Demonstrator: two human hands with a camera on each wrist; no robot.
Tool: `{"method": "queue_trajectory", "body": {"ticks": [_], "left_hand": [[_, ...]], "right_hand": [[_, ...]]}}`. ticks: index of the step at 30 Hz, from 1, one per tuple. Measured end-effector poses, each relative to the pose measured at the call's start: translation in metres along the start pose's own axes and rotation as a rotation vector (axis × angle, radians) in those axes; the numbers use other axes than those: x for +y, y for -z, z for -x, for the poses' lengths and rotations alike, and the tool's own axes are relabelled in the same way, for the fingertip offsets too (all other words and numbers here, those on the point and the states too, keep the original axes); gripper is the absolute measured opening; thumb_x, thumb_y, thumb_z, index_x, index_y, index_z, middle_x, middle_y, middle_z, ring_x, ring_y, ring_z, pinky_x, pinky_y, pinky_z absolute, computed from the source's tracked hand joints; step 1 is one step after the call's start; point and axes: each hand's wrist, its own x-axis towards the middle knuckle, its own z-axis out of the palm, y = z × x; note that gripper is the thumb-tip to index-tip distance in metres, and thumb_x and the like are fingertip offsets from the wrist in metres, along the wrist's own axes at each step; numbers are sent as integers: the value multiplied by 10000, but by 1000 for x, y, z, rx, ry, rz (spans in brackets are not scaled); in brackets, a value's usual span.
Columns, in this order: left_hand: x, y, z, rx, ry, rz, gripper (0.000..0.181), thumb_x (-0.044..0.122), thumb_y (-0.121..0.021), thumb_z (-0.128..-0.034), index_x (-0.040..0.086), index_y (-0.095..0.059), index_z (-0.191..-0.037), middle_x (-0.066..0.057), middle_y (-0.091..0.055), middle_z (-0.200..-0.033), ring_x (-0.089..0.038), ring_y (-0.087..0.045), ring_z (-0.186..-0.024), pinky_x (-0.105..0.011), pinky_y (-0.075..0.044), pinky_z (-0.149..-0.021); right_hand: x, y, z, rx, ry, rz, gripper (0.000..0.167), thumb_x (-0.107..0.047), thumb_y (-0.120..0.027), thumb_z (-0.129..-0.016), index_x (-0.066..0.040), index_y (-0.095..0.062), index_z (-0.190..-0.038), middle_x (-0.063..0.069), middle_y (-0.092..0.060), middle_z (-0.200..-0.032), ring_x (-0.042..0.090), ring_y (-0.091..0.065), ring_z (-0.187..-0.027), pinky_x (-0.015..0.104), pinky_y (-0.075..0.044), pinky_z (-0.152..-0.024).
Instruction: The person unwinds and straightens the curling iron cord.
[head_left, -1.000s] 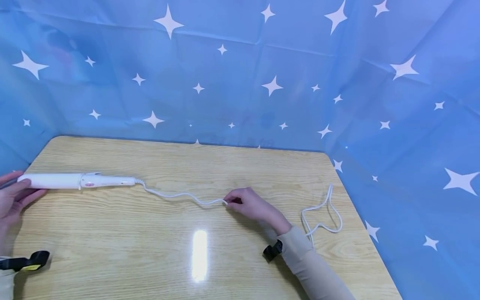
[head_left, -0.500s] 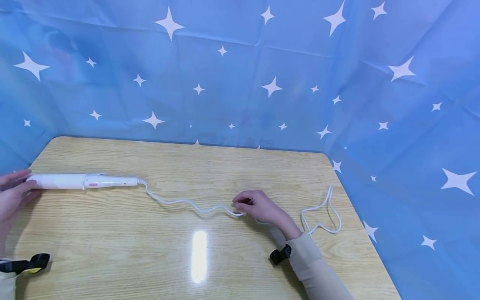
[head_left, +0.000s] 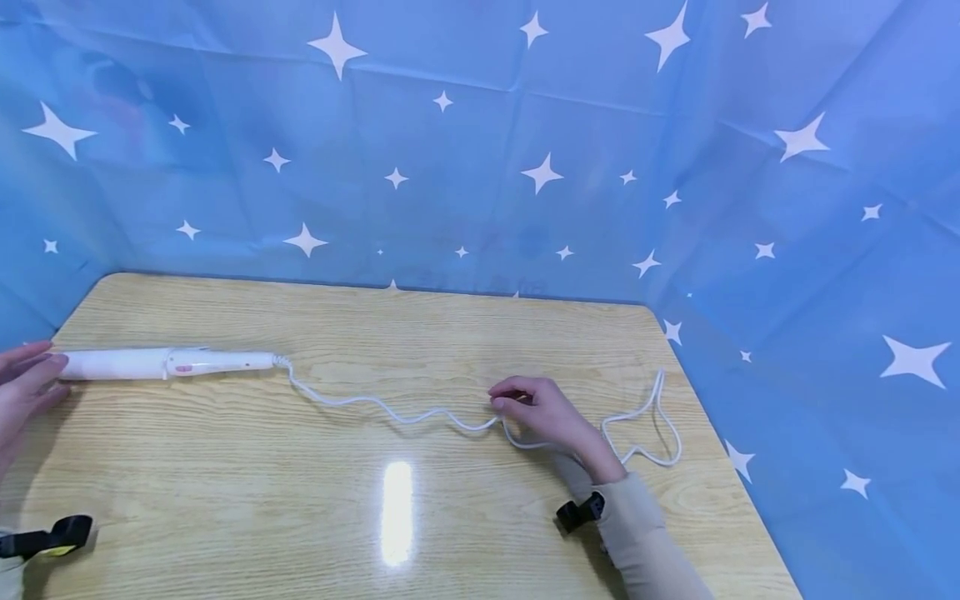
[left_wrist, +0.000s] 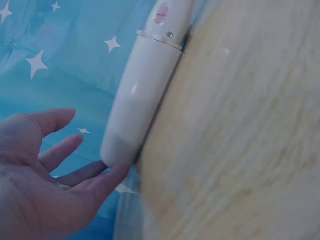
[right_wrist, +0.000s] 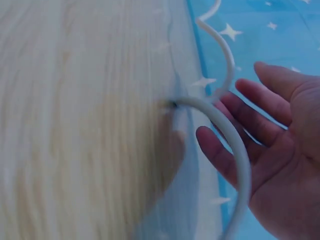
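Observation:
A white curling iron (head_left: 165,363) with a pink switch lies lengthwise at the table's left side, its thick end to the left. My left hand (head_left: 28,387) is at that end. In the left wrist view the left hand (left_wrist: 55,172) has its fingers spread, with fingertips touching the end of the iron (left_wrist: 137,95). From the iron's right end a thin white cord (head_left: 352,402) runs in waves to the right. Over it hovers my right hand (head_left: 543,408). In the right wrist view the cord (right_wrist: 242,165) passes before the loosely spread fingers of the right hand (right_wrist: 280,155), not gripped.
The wooden table (head_left: 262,483) has a bright light reflection near its middle. Further right, more of the cord lies in a loose loop (head_left: 678,442). A blue cloth with white stars (head_left: 450,167) hangs behind the table and along its sides.
My right hand has slid rightward along the cord, leaving a wavy length flat behind it, and its pinch has loosened. The iron shifted slightly right, and my left hand now touches only its end.

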Motion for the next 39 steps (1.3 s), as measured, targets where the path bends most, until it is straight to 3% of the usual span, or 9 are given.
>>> {"method": "queue_trajectory", "body": {"ticks": [6, 10, 14, 17, 21, 25, 29, 36, 39], "left_hand": [[13, -2, 10, 41, -28, -269, 580, 437, -462, -1077, 305, -291, -1615, 62, -350, -1623, -107, -281, -1501, -265, -307, -1216], [51, -15, 24, 88, -3, -274, 568, 455, -507, -1060, 263, -384, -1580, 149, -431, -1551, 78, -396, -1308, -185, -297, -1160], [76, -28, 41, 34, -117, -254, 462, 377, -538, -1067, 254, -496, -1510, 302, -557, -1314, 176, -446, -1094, -30, -341, -969], [77, -34, 46, -43, -194, -297, 458, 363, -542, -1069, 178, -539, -1488, 316, -562, -1236, 204, -406, -989, 33, -337, -790], [72, -41, 48, -128, -208, -460, 592, 444, -504, -1069, 24, -508, -1487, -55, -531, -1512, 57, -481, -1207, 23, -352, -727], [72, -49, 50, -199, -213, -543, 647, 478, -486, -1066, -27, -503, -1470, -320, -442, -1504, -372, -394, -1440, -141, -435, -1036], [75, -52, 57, -246, -221, -531, 637, 437, -484, -1078, -64, -475, -1472, -360, -394, -1514, -520, -270, -1449, -590, -290, -1203], [73, -52, 57, -289, -251, -509, 608, 383, -489, -1088, -92, -462, -1466, -377, -335, -1538, -552, -207, -1459, -714, -239, -1144], [70, -52, 54, -318, -257, -505, 616, 398, -501, -1082, -67, -453, -1484, -344, -288, -1578, -524, -181, -1482, -600, -229, -1223]], "right_hand": [[10, 21, 11, 59, -3, -37, 269, -160, -665, -1019, 9, -712, -1222, 111, -722, -1187, 237, -683, -1061, 268, -585, -878], [19, 37, 19, 103, -14, -49, 256, -150, -683, -1006, -4, -725, -1212, 117, -730, -1172, 233, -692, -1037, 267, -594, -852], [28, 53, 33, 138, -30, -52, 242, -125, -692, -996, 3, -729, -1198, 147, -729, -1158, 206, -703, -996, 266, -605, -826], [34, 61, 44, 144, -39, -58, 238, -105, -700, -988, 21, -728, -1188, 184, -723, -1154, 185, -708, -982, 266, -611, -812], [41, 71, 60, 152, -61, -21, 240, -116, -720, -975, 16, -740, -1174, 186, -725, -1166, 143, -702, -1004, 244, -604, -818], [48, 82, 77, 199, -91, 31, 236, -142, -747, -958, -14, -761, -1155, 124, -742, -1162, 101, -681, -1035, 198, -572, -836], [54, 90, 89, 222, -102, 64, 229, -133, -766, -940, -24, -770, -1142, 98, -750, -1153, 84, -675, -1052, 171, -556, -844], [65, 96, 102, 206, -97, 46, 183, -88, -775, -923, -13, -786, -1090, 130, -746, -1161, 48, -675, -1061, 170, -574, -807], [70, 97, 104, 202, -93, 21, 165, -86, -773, -923, -12, -790, -1069, 144, -739, -1175, 22, -668, -1082, 151, -564, -851]]}}
